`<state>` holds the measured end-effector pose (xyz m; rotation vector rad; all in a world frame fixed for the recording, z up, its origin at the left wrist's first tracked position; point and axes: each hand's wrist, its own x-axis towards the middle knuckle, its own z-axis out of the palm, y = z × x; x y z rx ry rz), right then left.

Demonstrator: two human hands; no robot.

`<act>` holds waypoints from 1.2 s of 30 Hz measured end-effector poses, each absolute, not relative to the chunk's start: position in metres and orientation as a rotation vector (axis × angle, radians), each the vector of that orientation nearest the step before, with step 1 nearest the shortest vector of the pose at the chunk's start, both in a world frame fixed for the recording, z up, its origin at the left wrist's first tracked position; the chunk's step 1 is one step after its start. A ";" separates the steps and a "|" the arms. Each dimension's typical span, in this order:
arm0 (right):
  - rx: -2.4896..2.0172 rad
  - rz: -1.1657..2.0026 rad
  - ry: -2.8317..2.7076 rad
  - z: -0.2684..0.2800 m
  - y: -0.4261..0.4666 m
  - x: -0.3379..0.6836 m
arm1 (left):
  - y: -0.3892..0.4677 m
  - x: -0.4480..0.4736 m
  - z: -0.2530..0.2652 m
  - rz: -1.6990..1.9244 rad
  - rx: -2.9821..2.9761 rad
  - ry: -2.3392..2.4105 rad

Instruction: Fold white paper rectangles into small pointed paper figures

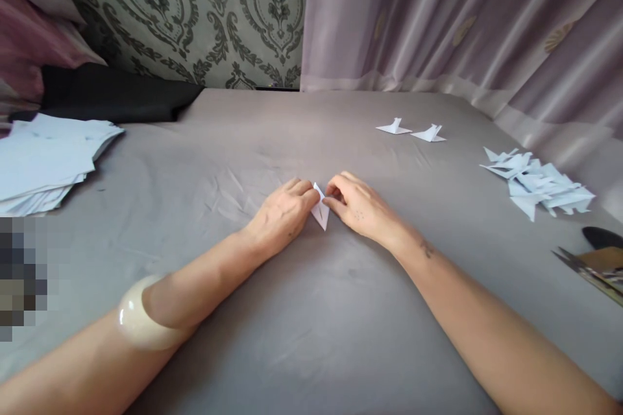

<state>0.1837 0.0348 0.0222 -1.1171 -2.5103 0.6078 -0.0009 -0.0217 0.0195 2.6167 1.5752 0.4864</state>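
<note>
With grips nearly closed, the left hand point(286, 213) and right hand point(359, 205) pinch opposite edges of a small folded paper point(320, 215), which lies between them on a gray sheet point(311, 331). Beyond sit two paper figures point(429, 135); a paper pile point(540, 179) and scissors point(579, 264) lie at right, a paper stack point(46, 159) at left.

A small, folded white paper point(322, 215), narrow and kite-like with a dark line along its middle, sits at the frame's centre, one sharp tip pointing down toward the bottom edge.
</note>
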 end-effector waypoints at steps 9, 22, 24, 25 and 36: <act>-0.910 0.190 -2.724 0.025 0.004 0.188 | -0.050 0.025 0.030 -0.029 2.759 1.780; -0.973 0.265 -2.647 0.023 0.005 0.195 | -0.042 0.004 0.023 0.493 2.454 1.719; -1.030 0.430 -2.543 0.022 0.011 0.196 | -0.038 0.001 0.023 0.632 2.294 1.709; -1.066 0.525 -2.470 0.021 0.015 0.197 | -0.036 0.001 0.024 0.679 2.212 1.710; -1.192 0.900 -2.131 0.015 0.016 0.187 | -0.025 0.003 0.019 0.824 1.868 1.789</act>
